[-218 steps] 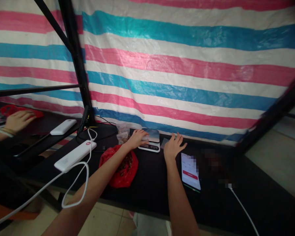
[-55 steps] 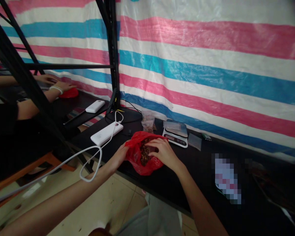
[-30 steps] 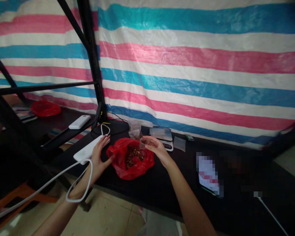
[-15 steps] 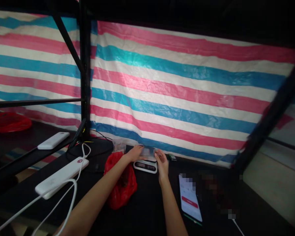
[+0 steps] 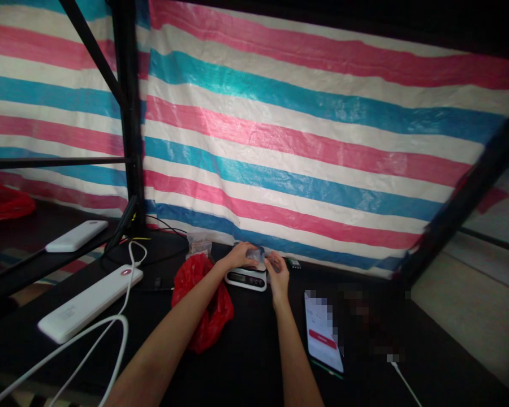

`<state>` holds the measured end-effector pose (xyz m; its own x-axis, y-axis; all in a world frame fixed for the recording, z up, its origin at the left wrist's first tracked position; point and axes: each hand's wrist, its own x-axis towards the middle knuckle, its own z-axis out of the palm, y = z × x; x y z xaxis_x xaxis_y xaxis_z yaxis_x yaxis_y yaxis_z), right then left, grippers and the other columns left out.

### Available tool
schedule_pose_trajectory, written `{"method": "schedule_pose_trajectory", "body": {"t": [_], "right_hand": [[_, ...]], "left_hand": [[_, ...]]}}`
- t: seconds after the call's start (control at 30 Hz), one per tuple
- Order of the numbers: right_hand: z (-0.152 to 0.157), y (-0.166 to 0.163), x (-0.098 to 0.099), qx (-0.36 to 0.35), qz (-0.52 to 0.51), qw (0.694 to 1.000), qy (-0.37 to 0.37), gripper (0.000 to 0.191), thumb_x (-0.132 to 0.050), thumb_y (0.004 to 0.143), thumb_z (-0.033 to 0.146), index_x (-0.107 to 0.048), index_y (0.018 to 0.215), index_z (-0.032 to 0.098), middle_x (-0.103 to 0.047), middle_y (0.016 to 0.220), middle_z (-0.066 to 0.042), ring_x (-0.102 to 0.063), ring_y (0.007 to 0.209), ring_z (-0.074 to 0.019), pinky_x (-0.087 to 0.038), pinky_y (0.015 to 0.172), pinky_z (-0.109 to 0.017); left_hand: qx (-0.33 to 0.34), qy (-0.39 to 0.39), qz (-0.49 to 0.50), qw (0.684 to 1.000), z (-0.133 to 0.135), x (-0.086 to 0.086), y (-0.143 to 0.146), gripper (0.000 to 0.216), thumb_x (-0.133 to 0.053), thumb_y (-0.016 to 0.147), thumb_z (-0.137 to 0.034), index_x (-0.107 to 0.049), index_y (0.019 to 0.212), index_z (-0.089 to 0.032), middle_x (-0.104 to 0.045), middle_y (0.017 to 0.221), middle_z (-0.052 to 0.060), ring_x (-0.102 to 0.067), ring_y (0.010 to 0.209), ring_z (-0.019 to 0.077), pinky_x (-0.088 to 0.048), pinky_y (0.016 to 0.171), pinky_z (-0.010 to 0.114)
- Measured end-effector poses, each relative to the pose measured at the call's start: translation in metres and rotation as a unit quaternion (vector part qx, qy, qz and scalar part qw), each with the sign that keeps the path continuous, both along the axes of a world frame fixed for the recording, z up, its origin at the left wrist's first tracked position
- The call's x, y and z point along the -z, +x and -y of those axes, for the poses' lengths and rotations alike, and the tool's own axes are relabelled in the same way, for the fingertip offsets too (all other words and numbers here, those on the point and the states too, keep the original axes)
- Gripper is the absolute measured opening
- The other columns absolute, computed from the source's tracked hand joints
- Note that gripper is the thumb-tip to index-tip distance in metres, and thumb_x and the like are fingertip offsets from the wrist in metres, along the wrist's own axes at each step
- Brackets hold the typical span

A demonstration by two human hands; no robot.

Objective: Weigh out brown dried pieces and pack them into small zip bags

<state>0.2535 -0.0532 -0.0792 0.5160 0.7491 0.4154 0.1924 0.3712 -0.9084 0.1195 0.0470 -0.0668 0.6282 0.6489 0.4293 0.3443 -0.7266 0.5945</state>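
Note:
Both my hands are over a small white digital scale [image 5: 246, 277] at the back of the black table [image 5: 246, 362]. My left hand [image 5: 237, 256] and my right hand [image 5: 276, 269] pinch a small clear plastic bag [image 5: 255, 255] between them, just above the scale's platform. Whether the bag has anything in it I cannot make out. A crumpled red plastic bag [image 5: 203, 302] with dark brown pieces inside lies left of the scale, under my left forearm. Small filled clear bags [image 5: 199, 244] stand behind it.
A phone [image 5: 322, 333] lies right of my right arm. A white power bank [image 5: 89, 304] with a white cable sits at the left. Another power bank [image 5: 76, 236] and red bag [image 5: 4, 202] are on the neighbouring shelf. A black frame post [image 5: 129, 124] stands before the striped tarp.
One second ago my right hand held the small clear bag over the open red bag and my left touched the power bank. Both hands have since moved to the scale with the bag.

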Motion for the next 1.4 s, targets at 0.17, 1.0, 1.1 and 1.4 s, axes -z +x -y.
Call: {"method": "schedule_pose_trajectory", "body": {"t": [0.17,1.0,1.1,1.4], "right_hand": [[0.006,-0.003,-0.007,0.01,0.011,1.0,-0.014,0.05,-0.062,0.063,0.041,-0.053,0.104,0.015,-0.062,0.105,-0.012,-0.058,0.095,-0.0221,-0.044,0.083,-0.037],[-0.011,-0.009,-0.115,-0.139,0.559,0.815,-0.054,0.033,-0.057,0.076,0.023,-0.06,0.108,0.023,-0.062,0.107,-0.007,-0.056,0.097,-0.021,-0.041,0.085,-0.032],[-0.011,-0.011,-0.12,-0.114,0.615,0.777,-0.068,0.034,-0.058,0.076,0.022,-0.059,0.11,0.024,-0.061,0.108,-0.007,-0.055,0.099,-0.0223,-0.04,0.084,-0.033],[0.011,-0.016,-0.11,-0.002,0.603,0.797,-0.003,0.037,-0.049,0.082,0.024,-0.052,0.119,0.027,-0.056,0.108,-0.008,-0.052,0.097,-0.0242,-0.039,0.083,-0.036]], "left_hand": [[-0.006,-0.027,0.094,0.995,0.01,-0.005,-0.008,0.06,-0.073,0.058,-0.038,-0.058,0.11,-0.013,-0.059,0.103,0.011,-0.052,0.095,0.0233,-0.038,0.088,0.035],[0.16,-0.254,0.331,0.894,0.014,-0.013,-0.016,0.048,-0.075,0.056,-0.026,-0.058,0.098,-0.011,-0.064,0.097,0.008,-0.058,0.091,0.0182,-0.04,0.089,0.033],[0.151,-0.264,0.332,0.893,0.012,-0.011,-0.014,0.051,-0.076,0.054,-0.026,-0.058,0.099,-0.011,-0.064,0.096,0.008,-0.058,0.09,0.0185,-0.041,0.087,0.034],[0.096,-0.171,0.251,0.948,0.011,-0.009,-0.018,0.049,-0.073,0.058,-0.033,-0.06,0.1,-0.011,-0.065,0.094,0.008,-0.057,0.09,0.0202,-0.039,0.088,0.034]]}}
